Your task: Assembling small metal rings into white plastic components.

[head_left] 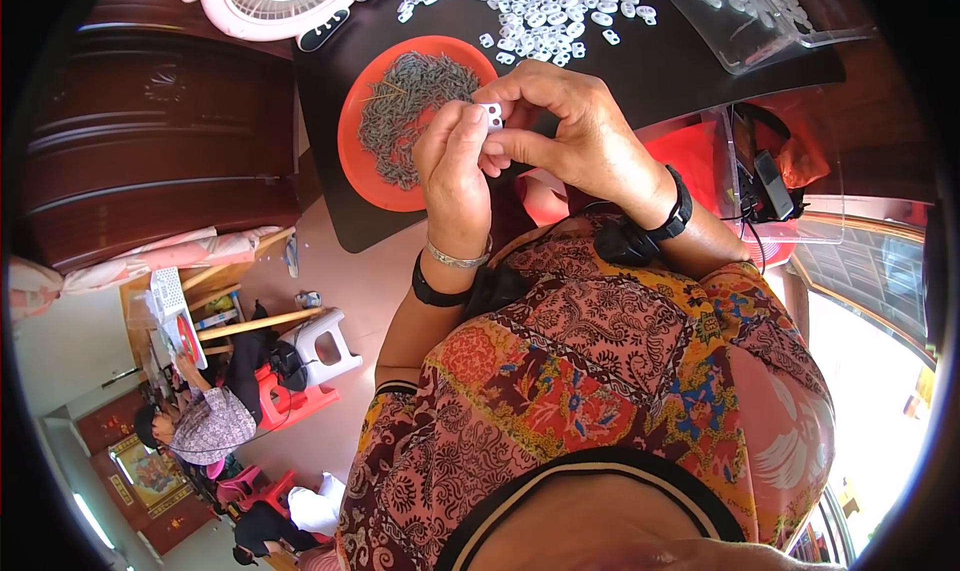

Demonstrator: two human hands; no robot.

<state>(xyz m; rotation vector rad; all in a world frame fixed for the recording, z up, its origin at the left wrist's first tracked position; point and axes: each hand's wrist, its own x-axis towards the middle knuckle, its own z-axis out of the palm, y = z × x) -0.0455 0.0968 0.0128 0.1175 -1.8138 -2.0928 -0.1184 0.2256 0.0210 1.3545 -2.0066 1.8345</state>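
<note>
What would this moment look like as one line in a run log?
left hand: pinching small white piece | right hand: pinching same piece | below: orange plate of grey parts | beyond: white pieces pile

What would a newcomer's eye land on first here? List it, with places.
The left hand and right hand meet mid-frame, pinching a small white plastic piece. Just behind sits an orange dish of grey metal bits, and above it a heap of white plastic pieces on the dark table.
</note>
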